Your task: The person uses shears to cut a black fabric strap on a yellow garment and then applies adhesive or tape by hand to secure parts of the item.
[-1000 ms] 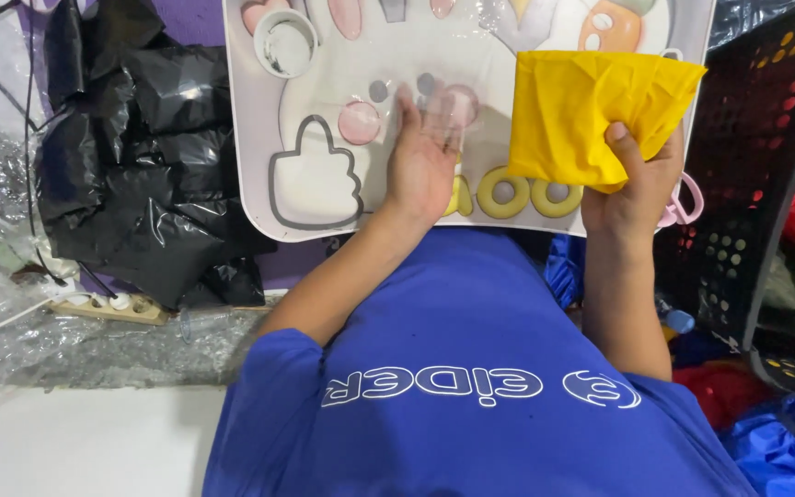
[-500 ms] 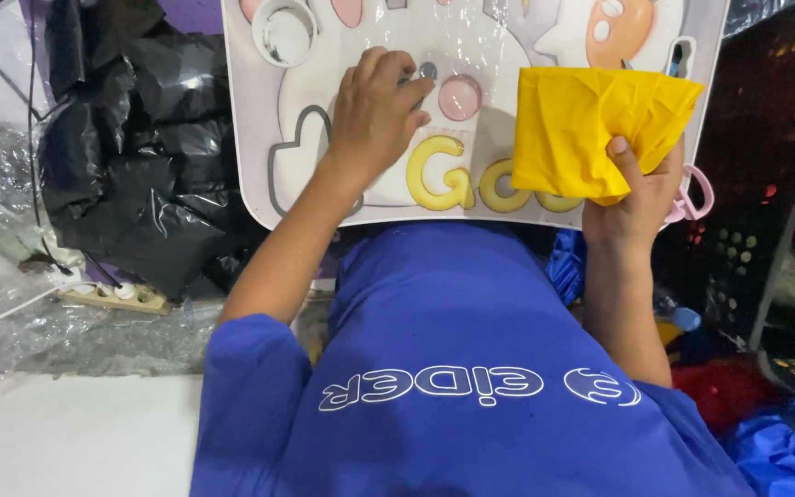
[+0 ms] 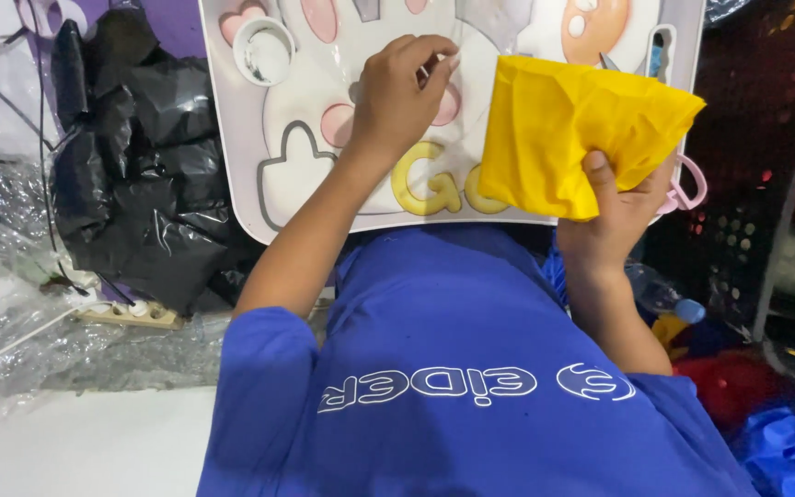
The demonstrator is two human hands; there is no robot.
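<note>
1. I judge the yellow cloth [image 3: 574,131] light, soft and limp; it is best taken by a bunched fold at its lower edge.
2. My right hand [image 3: 620,213] has its grip clenched on that fold; the cloth rises toward 12 o'clock from the grip.
3. My left hand [image 3: 399,97] pinches at clear film on the white toy board [image 3: 241,138], at 9 o'clock of the cloth.
4. I judge the board stiff and its film slippery.

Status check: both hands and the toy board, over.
Left hand pinching at clear film on the white toy board. Right hand gripping yellow cloth, which covers the board's right part.
</note>
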